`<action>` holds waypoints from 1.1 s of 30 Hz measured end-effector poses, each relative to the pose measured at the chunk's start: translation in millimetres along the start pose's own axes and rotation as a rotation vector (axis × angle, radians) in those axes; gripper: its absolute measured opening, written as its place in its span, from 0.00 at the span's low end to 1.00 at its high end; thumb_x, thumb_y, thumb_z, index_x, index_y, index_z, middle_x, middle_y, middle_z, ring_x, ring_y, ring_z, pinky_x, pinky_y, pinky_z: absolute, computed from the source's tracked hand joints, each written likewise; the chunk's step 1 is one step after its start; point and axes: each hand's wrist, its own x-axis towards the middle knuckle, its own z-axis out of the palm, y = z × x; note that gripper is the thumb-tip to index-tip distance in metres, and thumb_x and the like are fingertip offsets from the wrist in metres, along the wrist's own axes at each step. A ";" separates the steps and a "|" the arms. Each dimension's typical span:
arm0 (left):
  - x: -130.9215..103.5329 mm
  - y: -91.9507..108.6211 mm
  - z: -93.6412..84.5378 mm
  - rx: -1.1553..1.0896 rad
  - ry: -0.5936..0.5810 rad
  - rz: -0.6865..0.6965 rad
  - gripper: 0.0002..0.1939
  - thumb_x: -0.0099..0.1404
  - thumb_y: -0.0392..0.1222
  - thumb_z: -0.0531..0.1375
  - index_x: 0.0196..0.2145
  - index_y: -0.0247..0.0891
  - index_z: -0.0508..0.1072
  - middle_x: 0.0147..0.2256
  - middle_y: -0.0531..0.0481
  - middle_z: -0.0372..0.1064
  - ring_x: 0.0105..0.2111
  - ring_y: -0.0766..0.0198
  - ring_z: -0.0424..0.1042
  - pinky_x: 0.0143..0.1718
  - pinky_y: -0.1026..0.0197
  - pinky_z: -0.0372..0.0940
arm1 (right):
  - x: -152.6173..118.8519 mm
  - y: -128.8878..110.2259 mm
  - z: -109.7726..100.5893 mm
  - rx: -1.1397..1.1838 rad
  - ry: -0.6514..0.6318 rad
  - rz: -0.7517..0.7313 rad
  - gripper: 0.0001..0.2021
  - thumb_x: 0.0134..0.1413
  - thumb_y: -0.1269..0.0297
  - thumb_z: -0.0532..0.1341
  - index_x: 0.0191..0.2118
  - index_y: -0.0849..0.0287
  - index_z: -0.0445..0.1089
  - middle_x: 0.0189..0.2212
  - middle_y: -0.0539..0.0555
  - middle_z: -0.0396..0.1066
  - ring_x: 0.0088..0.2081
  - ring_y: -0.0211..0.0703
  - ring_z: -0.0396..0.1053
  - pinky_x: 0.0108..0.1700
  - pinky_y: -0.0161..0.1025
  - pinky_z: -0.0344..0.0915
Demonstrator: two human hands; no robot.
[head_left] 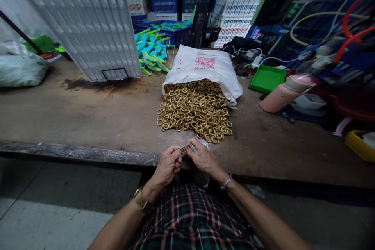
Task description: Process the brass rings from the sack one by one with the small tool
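Observation:
My left hand (pixel 167 165) is closed, pinching a small gold-coloured ring (pixel 183 148) at the table's front edge. Just to its right, my right hand (pixel 203 158) is closed around a small metallic tool (pixel 193 148), whose kind I cannot make out. The fingertips of both hands meet near the ring, which they partly hide. Right beyond the hands, a heap of gold-coloured rings (pixel 195 109) spills out of a white woven sack (pixel 187 60) with red print, lying on its side.
On the wooden table (pixel 117 121) stand a leaning grey ribbed panel (pixel 108 27), turquoise-and-green plastic pieces (pixel 152 49), a green tray (pixel 267 79) and a pink bottle (pixel 285 95). A plastic bag (pixel 22 66) lies far left, a yellow container (pixel 360 146) far right. Crates (pixel 237 0) are stacked behind.

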 end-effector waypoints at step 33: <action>-2.9 0.6 -1.4 0.283 -0.009 0.136 0.14 0.58 0.52 0.55 0.30 0.37 0.62 0.23 0.57 0.60 0.16 0.76 0.50 0.17 0.69 0.44 | -8.2 1.9 2.9 -0.473 -0.183 -0.117 0.11 0.44 0.75 0.49 0.33 0.59 0.65 0.22 0.49 0.64 0.23 0.36 0.55 0.28 0.34 0.45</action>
